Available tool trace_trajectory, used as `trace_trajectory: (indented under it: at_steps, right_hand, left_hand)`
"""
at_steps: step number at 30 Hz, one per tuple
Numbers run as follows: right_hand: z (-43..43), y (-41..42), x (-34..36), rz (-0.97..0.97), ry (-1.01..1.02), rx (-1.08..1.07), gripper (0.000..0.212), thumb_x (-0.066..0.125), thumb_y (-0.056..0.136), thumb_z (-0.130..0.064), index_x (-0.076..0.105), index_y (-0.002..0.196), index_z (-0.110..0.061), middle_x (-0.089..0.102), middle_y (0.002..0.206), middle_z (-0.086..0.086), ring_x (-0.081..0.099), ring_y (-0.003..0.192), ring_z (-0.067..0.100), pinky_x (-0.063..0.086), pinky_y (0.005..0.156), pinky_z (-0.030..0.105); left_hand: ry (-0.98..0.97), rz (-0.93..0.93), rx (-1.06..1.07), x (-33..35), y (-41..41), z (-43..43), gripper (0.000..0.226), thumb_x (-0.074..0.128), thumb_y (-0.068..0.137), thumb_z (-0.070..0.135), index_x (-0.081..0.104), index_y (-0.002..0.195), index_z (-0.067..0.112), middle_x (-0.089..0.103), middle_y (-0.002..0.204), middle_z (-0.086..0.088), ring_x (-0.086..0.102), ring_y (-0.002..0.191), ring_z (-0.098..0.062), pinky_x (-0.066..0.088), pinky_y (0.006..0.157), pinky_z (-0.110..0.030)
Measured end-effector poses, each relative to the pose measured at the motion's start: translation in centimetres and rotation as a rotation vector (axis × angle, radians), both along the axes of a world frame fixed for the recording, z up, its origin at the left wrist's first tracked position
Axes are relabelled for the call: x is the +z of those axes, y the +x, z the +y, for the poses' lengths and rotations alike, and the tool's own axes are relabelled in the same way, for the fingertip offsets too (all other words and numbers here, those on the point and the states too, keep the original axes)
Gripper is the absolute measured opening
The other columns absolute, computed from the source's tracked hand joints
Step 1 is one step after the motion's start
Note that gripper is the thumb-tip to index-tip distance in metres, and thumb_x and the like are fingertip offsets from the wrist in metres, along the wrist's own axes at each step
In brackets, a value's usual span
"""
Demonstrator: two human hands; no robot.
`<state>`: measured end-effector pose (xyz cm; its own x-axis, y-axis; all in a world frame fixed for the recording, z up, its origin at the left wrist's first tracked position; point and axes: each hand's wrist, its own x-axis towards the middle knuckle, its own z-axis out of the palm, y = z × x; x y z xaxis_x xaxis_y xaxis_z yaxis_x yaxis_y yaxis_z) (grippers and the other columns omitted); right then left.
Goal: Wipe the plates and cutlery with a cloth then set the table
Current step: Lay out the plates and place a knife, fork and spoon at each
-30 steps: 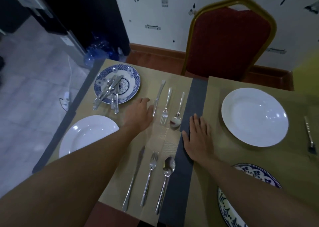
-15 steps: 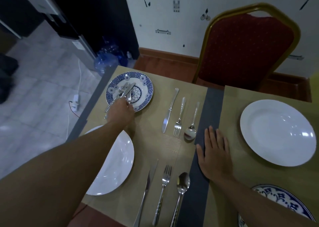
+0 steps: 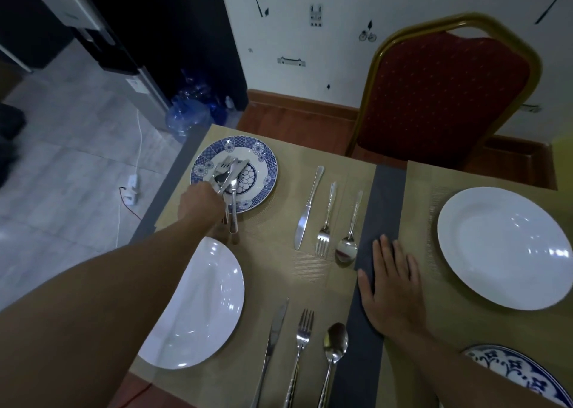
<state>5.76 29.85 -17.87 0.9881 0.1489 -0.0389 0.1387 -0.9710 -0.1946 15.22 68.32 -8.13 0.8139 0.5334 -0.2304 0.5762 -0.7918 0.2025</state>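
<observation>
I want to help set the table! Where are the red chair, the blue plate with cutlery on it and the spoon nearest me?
red chair (image 3: 443, 97): head view, padded back.
blue plate with cutlery (image 3: 268, 172): head view, right rim.
near spoon (image 3: 335, 342): head view, its bowl.

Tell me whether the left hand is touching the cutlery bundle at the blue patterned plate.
Touching. The head view shows the left hand curled round the cutlery bundle, its handles sticking out below the grip, at the blue patterned plate.

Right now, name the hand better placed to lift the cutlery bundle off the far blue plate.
Left. The left hand grips the cutlery bundle over the blue plate; the right hand lies flat on the dark runner.
</observation>
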Motion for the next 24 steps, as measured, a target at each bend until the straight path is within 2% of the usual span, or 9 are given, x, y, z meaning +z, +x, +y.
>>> trace_trajectory:
  at_steps: [6,9,11,14,16,18,20,22,24]
  right_hand:
    - [0.0,0.1,0.0,-0.004,-0.001,-0.001,0.076,0.029,0.102,-0.054,0.035,0.161,-0.007,0.03,0.169,0.01,0.031,0.156,0.032,0.022,0.126,0.051]
    - [0.0,0.1,0.0,0.003,0.0,0.0,0.076,0.029,0.102,-0.054,0.035,0.161,-0.007,0.03,0.17,0.01,0.03,0.156,0.032,0.021,0.126,0.051]
    - [0.0,0.1,0.0,0.007,0.006,0.001,0.075,0.03,0.102,-0.053,0.036,0.161,-0.006,0.031,0.169,0.01,0.031,0.155,0.032,0.022,0.126,0.051]
    - [0.0,0.0,0.0,0.012,0.009,0.009,0.075,0.031,0.102,-0.053,0.036,0.161,-0.007,0.031,0.169,0.01,0.032,0.155,0.032,0.02,0.126,0.049]
    - [-0.1,0.0,0.1,0.016,0.014,0.01,0.075,0.031,0.102,-0.053,0.035,0.161,-0.007,0.03,0.169,0.01,0.032,0.155,0.031,0.017,0.126,0.046]
    - [-0.2,0.0,0.2,0.032,0.012,0.012,0.075,0.029,0.103,-0.054,0.032,0.162,-0.008,0.028,0.171,0.009,0.029,0.156,0.03,0.014,0.126,0.045]
    - [-0.3,0.1,0.2,0.062,0.003,0.018,0.076,0.025,0.104,-0.056,0.028,0.164,-0.01,0.024,0.172,0.007,0.024,0.158,0.028,0.011,0.127,0.044]
    - [-0.3,0.2,0.2,0.092,-0.007,0.022,0.076,0.022,0.104,-0.057,0.024,0.165,-0.011,0.021,0.173,0.006,0.022,0.159,0.027,0.009,0.127,0.043]
    - [-0.4,0.3,0.3,0.119,-0.003,0.028,0.077,0.02,0.105,-0.058,0.021,0.166,-0.012,0.017,0.173,0.005,0.019,0.16,0.027,0.007,0.127,0.043]
  left_hand:
    - [-0.044,-0.003,-0.052,0.5,0.2,0.2,0.022,0.054,0.098,0.022,0.062,0.083,0.008,0.067,0.08,-0.012,0.064,0.067,-0.027,0.054,0.06,-0.035]
    - [-0.141,-0.108,-0.053,1.0,0.2,-0.1,0.011,0.054,0.101,0.023,0.054,0.097,0.013,0.066,0.086,-0.009,0.063,0.071,-0.024,0.047,0.056,-0.033]
    - [-0.26,-0.206,-0.052,1.7,0.2,-0.4,0.01,0.057,0.1,0.019,0.052,0.107,0.015,0.067,0.088,-0.008,0.066,0.073,-0.026,0.054,0.06,-0.036]
    - [-0.354,-0.255,-0.063,2.9,0.3,-1.0,0.021,0.059,0.098,0.015,0.068,0.117,0.016,0.072,0.093,-0.005,0.07,0.078,-0.025,0.061,0.075,-0.04]
    - [-0.401,-0.264,-0.057,3.7,0.4,-1.5,0.025,0.062,0.097,0.016,0.073,0.12,0.015,0.075,0.103,-0.006,0.073,0.082,-0.024,0.061,0.082,-0.039]
    - [-0.442,-0.273,-0.047,4.4,0.5,-2.0,0.025,0.063,0.097,0.018,0.073,0.119,0.013,0.076,0.104,-0.004,0.074,0.082,-0.023,0.061,0.081,-0.034]
    - [-0.487,-0.278,-0.021,5.0,0.6,-2.5,0.021,0.062,0.097,0.02,0.077,0.109,0.011,0.077,0.093,-0.003,0.072,0.073,-0.014,0.059,0.074,-0.025]
    - [-0.516,-0.292,0.019,5.7,0.5,-3.0,0.021,0.064,0.093,0.025,0.08,0.089,0.013,0.077,0.078,0.0,0.073,0.071,-0.012,0.06,0.078,-0.029]
    - [-0.55,-0.298,0.022,6.1,0.3,-3.1,0.017,0.066,0.088,0.023,0.081,0.087,0.016,0.077,0.075,0.002,0.074,0.075,-0.013,0.06,0.086,-0.034]
